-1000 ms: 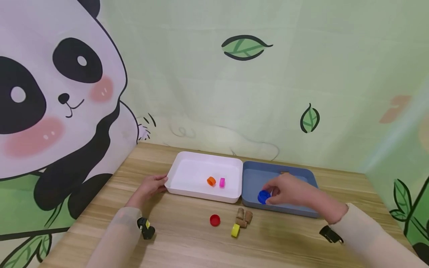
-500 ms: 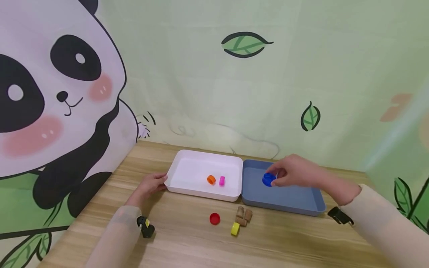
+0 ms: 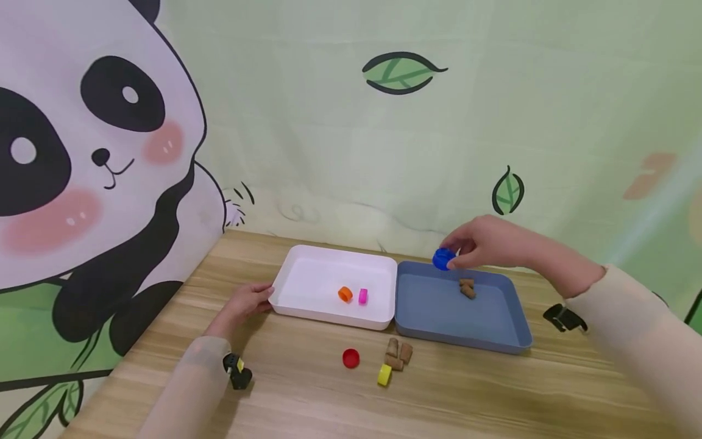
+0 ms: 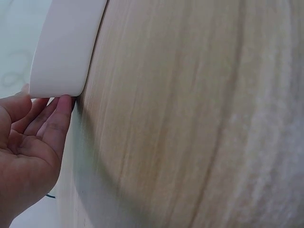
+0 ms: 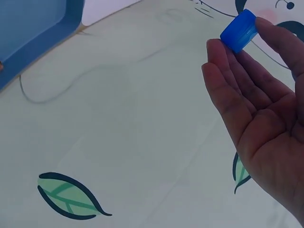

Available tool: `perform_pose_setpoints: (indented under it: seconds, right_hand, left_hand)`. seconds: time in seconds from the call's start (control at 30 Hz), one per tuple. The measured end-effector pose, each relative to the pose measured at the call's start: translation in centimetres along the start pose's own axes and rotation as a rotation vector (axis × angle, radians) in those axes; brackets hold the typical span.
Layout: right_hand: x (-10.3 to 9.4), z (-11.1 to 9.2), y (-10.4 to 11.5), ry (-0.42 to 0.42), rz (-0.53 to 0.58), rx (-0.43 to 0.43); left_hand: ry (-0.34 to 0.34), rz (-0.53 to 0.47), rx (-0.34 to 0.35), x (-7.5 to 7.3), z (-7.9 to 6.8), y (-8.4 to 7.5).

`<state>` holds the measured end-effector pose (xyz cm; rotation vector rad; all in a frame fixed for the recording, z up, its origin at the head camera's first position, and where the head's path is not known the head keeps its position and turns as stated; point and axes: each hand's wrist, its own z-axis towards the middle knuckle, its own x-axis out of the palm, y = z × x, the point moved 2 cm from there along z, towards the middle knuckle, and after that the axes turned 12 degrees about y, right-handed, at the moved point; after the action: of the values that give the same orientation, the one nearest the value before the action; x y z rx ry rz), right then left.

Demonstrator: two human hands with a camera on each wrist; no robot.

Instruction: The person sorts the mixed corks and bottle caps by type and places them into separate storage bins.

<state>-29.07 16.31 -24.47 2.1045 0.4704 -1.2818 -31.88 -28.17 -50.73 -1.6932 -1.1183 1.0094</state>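
Note:
My right hand (image 3: 485,242) pinches a blue bottle cap (image 3: 443,259) between thumb and fingertips, raised over the back rim of the blue-grey tray (image 3: 439,314). In the right wrist view the cap (image 5: 239,31) sits at the fingertips. My left hand (image 3: 247,303) holds the left end of the white tray (image 3: 307,280); the left wrist view has the thumb at the rim and the fingers against the end wall. An orange cap (image 3: 345,294) and a pink cap (image 3: 363,297) lie in the white tray. Some corks (image 3: 467,289) are in the blue-grey one.
On the wooden table (image 3: 296,390) in front of the trays lie a red cap (image 3: 351,358), a yellow cap (image 3: 384,375) and a cluster of corks (image 3: 393,362). The trays stand side by side before a printed cloth backdrop (image 3: 307,122).
My right hand has lifted the blue cap up and back from low over the blue-grey tray, uncovering the corks there. The left hand keeps its place at the white tray.

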Motion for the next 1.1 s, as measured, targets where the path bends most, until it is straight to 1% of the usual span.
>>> perform_pose_setpoints:
  seconds: [0.13,0.23,0.4,0.6,0.77,0.93,1.1]
  right_hand:
    - [-1.6,-0.1,-0.1,-0.012,0.0,0.007]
    - [-2.8,0.0,-0.3,-0.019,0.003,0.013]
    - [-4.3,0.2,-0.6,-0.031,0.015,0.04]
    - [-5.5,1.0,-0.4,-0.05,0.016,0.072]
    - [-6.5,2.1,-0.1,-0.067,0.015,0.086]
    - [-7.1,3.3,0.2,-0.061,0.045,0.113]
    - [-7.4,4.3,0.5,-0.052,0.079,0.127]
  left_hand:
    - [0.008,0.003,0.013,-0.1,0.1,-0.5]
    - [0.007,0.023,0.019,-0.1,0.2,-0.9]
    - [-0.004,0.047,0.005,0.0,0.1,-1.2]
    - [-0.016,0.058,-0.013,-0.1,0.0,-1.1]
    - [-0.017,0.072,-0.025,-0.1,-0.2,-1.0]
    - [-0.015,0.076,-0.002,0.1,-0.5,-0.8]
    - [-0.012,0.057,0.013,0.2,-0.5,-0.5]
